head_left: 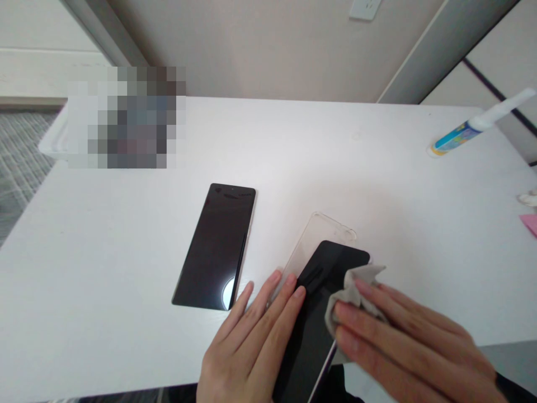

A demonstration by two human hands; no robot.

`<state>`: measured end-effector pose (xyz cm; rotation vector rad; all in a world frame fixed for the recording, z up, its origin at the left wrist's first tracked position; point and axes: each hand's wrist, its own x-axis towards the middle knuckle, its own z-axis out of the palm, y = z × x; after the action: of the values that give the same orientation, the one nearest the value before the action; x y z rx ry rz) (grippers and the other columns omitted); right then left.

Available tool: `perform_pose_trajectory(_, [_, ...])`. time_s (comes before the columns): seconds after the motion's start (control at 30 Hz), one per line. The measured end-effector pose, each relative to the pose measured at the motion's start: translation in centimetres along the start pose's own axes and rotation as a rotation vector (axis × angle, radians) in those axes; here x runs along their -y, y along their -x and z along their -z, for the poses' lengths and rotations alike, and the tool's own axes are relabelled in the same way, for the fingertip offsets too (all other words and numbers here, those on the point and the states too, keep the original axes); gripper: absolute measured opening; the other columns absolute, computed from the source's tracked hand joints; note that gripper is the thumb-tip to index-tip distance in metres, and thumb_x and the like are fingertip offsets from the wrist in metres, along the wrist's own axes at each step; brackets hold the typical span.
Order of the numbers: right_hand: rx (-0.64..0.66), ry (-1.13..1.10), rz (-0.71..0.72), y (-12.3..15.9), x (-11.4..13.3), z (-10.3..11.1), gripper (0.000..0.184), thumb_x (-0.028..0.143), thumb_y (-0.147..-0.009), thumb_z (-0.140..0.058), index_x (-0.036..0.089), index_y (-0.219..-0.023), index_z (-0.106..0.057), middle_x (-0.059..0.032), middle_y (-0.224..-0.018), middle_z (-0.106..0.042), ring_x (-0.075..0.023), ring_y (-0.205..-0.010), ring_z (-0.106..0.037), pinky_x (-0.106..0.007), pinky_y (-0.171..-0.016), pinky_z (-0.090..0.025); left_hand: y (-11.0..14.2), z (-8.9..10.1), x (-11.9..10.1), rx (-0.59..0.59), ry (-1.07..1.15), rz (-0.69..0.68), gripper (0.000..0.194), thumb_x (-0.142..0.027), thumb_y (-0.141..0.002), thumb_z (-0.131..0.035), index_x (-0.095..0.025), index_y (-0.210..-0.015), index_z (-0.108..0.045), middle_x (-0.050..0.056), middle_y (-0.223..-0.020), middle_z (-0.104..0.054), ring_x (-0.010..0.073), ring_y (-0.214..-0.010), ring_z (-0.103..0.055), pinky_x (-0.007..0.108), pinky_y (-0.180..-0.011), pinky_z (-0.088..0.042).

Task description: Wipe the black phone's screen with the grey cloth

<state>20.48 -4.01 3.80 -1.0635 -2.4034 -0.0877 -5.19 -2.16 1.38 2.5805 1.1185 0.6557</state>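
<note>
A black-screened smartphone (319,296) lies tilted over a clear phone case (308,238), its near end at the table's front edge. My left hand (247,341) steadies the phone along its left edge, fingers stretched out and the index fingertip touching the screen; the thumb is hidden. Pinched in the fingers of my right hand (411,341) is a crumpled light grey cloth (350,291), pressed against the phone's right edge and screen. Left of my left hand, a second smartphone (213,246) rests screen up, with a round light reflected near its bottom.
On the white table (117,240) a white-nozzled tube (459,134) lies at the back right. A pixelated patch (138,123) covers something at the back left, beside a white tray (54,137). A pink item (531,223) shows at the right edge. Behind stands a wall with an outlet (364,8).
</note>
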Motion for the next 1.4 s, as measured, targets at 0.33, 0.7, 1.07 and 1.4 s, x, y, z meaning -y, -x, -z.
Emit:
perform_pose_trajectory(0.33, [0.084,-0.024,-0.032,-1.0,-0.2,-1.0,0.048,0.016,-0.106,-0.054,0.023,-0.153,-0.051,0.0020,-0.174,-0.021,-0.0335,-0.160,-0.022,-0.052,-0.132,-0.018,0.0,-0.2,0.2,-0.037,0.028,0.009,0.055,-0.018,-0.105,-0.044,-0.006,-0.158,-0.038,0.011,-0.154,-0.057,0.0224,-0.149,-0.046,0.038,-0.127,-0.033])
perform_pose_trajectory(0.7, [0.129,-0.042,0.049,-2.2,-0.1,-1.4,0.045,0.020,-0.108,-0.048,0.033,-0.151,-0.055,0.0134,-0.170,-0.029,-0.0274,-0.162,-0.016,-0.044,-0.133,-0.014,0.2,-0.6,0.2,-0.091,0.050,0.011,0.056,-0.013,-0.104,-0.044,-0.009,-0.159,-0.037,0.008,-0.151,-0.060,0.0200,-0.149,-0.045,0.035,-0.129,-0.030])
perform_pose_trajectory(1.07, [0.141,-0.055,0.087,-3.2,1.3,-1.9,0.039,0.024,-0.114,-0.036,0.037,-0.136,-0.066,0.0170,-0.157,-0.051,-0.0212,-0.162,-0.014,-0.042,-0.134,-0.010,0.3,-1.0,0.6,-0.131,0.030,-0.029,0.045,-0.023,-0.111,-0.033,-0.009,-0.151,-0.049,0.008,-0.145,-0.066,0.0197,-0.148,-0.047,0.036,-0.127,-0.033])
perform_pose_trajectory(1.4, [0.112,-0.075,0.061,-3.0,1.3,-2.3,0.026,0.031,-0.111,-0.046,0.023,-0.130,-0.062,0.0025,-0.168,-0.038,-0.0302,-0.162,-0.014,-0.050,-0.133,-0.010,-0.4,-0.4,0.2,-0.119,0.020,-0.021,0.042,-0.018,-0.109,-0.034,-0.007,-0.144,-0.054,0.011,-0.144,-0.067,0.0211,-0.150,-0.042,0.038,-0.127,-0.032])
